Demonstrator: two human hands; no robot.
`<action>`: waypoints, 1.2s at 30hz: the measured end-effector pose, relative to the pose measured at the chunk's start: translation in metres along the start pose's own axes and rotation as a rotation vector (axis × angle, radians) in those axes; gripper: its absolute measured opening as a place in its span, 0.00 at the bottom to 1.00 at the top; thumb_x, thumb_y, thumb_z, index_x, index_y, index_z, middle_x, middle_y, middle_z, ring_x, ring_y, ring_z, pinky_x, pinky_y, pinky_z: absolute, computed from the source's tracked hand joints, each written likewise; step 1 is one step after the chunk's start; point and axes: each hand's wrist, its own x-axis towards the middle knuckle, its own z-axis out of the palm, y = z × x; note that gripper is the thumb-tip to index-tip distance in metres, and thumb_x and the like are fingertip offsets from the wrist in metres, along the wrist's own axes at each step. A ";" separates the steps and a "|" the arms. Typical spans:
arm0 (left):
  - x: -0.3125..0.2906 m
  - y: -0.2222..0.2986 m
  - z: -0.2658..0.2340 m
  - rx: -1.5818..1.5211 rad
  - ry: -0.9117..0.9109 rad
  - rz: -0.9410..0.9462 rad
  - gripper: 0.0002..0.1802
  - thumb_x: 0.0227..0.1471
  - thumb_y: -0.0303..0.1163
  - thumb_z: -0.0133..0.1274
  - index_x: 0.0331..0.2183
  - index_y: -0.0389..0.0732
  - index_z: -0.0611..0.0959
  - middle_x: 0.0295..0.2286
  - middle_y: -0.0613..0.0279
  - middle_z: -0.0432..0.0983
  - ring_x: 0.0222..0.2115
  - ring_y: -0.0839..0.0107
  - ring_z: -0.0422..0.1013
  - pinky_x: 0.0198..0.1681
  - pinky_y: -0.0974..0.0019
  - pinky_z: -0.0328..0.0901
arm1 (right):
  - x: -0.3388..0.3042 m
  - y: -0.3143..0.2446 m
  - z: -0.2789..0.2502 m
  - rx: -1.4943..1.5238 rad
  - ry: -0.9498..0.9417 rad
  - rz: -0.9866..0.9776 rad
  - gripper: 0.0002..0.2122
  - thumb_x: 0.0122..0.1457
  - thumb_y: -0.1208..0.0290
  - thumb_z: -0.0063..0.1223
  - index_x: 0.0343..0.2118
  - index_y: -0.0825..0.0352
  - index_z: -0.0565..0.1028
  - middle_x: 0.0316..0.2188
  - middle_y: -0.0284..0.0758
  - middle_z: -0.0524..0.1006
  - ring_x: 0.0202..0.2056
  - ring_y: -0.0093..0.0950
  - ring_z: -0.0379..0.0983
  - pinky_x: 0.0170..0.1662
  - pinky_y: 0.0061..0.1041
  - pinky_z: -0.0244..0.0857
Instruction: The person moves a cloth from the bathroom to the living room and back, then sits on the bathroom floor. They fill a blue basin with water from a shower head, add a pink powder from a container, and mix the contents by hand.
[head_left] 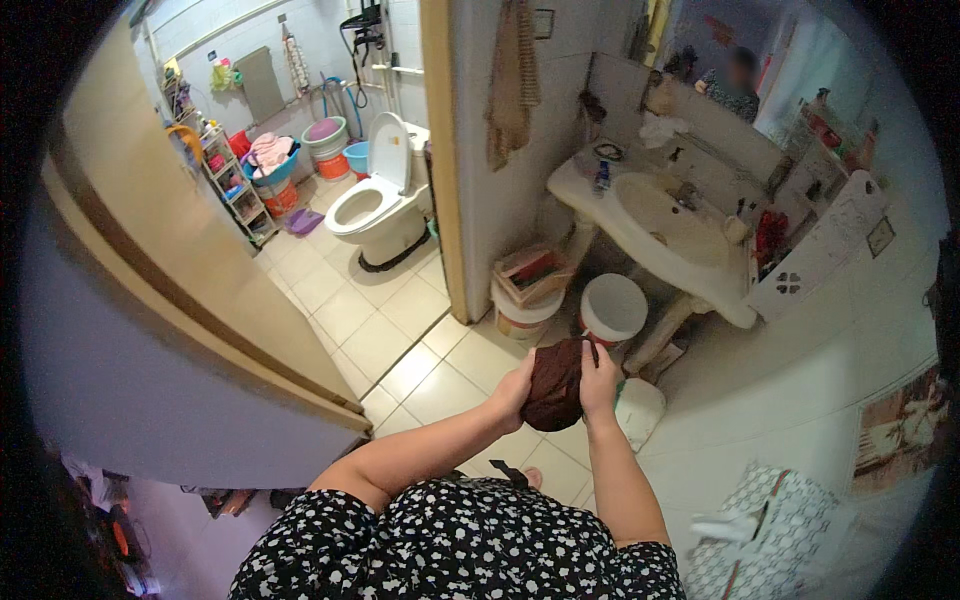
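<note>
A dark brown bunched cloth (555, 388) is held up in front of my body, rounded and folded into a bundle. My left hand (513, 394) grips its left side, with the fingers partly hidden behind it. On the opposite side, my right hand (600, 382) is closed on the cloth, thumb toward me. Both forearms reach forward over the tiled floor. Just beyond the bundle stand a white bucket (614, 308) and another bucket (524, 318) topped by a wooden box (533, 275).
A washbasin (640, 225) stands ahead to the right under a mirror (735, 75). Through the doorway at left are a toilet (380, 215), a shelf rack (235, 180) and a basin of laundry (272, 160). A patterned bag (770, 530) sits at lower right.
</note>
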 end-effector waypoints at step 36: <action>0.239 -0.011 0.106 0.202 -0.132 -0.199 0.18 0.57 0.30 0.43 0.50 0.39 0.67 0.43 0.62 0.69 0.43 0.70 0.67 0.46 0.65 0.64 | 0.195 0.085 -0.168 0.421 0.017 0.384 0.24 0.53 0.64 0.58 0.49 0.71 0.65 0.43 0.38 0.72 0.43 0.28 0.70 0.44 0.27 0.66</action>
